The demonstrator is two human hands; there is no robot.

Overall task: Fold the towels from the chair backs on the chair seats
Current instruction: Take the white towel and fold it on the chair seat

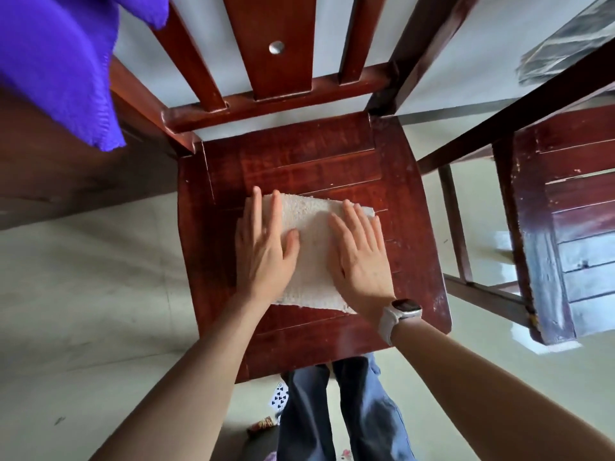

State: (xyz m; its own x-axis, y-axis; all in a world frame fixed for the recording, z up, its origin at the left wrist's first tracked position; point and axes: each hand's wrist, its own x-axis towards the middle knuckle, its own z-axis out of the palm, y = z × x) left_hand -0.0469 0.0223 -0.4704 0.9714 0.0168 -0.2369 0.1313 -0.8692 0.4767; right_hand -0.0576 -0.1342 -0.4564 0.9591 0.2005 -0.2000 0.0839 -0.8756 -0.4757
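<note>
Folded white towel (312, 247), centre of chair seat (409, 207).
Left hand (266, 247) and right hand (361, 257) lie flat on it, grip apart, fingers straight, pressing down. Purple towel (56, 61) hangs at the upper left, beside the chair back (269, 44).

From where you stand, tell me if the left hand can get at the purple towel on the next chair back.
Probably yes. The left hand lies flat on the white towel, holding nothing, and the purple towel hangs up and to its left with nothing between them. How far the arm would have to stretch cannot be judged.
</note>
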